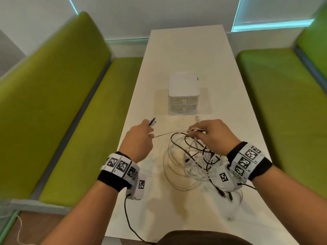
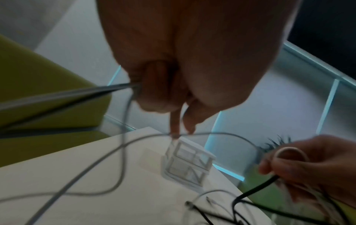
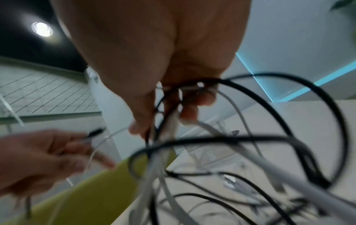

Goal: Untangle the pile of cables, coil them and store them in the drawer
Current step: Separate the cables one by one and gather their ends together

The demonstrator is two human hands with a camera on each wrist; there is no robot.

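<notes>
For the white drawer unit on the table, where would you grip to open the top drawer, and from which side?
Pinch the small knob on the top drawer of the drawer unit, coming from the person's side: both drawer fronts face the hands, shut, and the knob is the only protruding part.

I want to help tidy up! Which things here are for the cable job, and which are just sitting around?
For the job:
tangle of black and white cables
white drawer box, both drawers shut
left hand, pinching cable ends
right hand, gripping the tangle

Just around:
white table
green benches
</notes>
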